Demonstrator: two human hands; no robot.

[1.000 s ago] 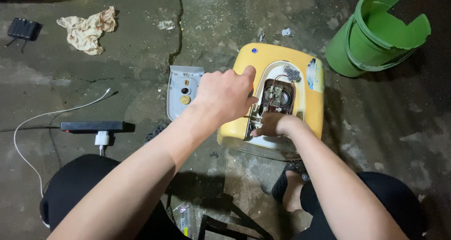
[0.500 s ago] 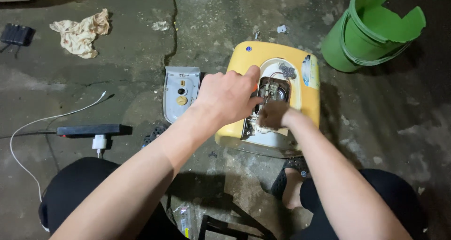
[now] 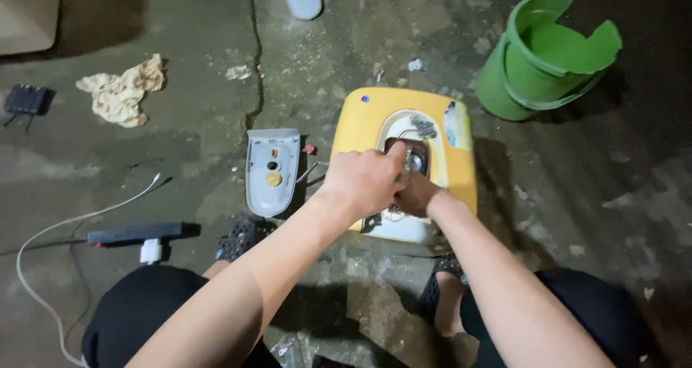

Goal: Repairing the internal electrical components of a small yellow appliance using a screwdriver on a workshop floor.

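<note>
Hands, left hand [image 3: 364, 180] fisted, right hand [image 3: 414, 193] curled, grip inside yellow casing [image 3: 360, 123] lying lengthwise away from the person.

Cracked concrete floor [image 3: 180, 159] under yellow appliance [image 3: 360, 119], grey cover panel [image 3: 272, 170], rag [image 3: 119, 92], green bucket [image 3: 537, 58], power strip [image 3: 140, 232].

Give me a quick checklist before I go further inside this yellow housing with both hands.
1. Left hand placed at the opening of the yellow housing: ok.
2. Right hand at the same opening, touching the left: ok.
3. What the fingers grip inside: cannot tell, hidden by the hands.
4. Grey cover panel off and lying apart on the concrete floor: ok.
5. Black power strip with white cable away from the housing: ok.
6. Green bucket intact: not ok, its rim is broken.
</note>
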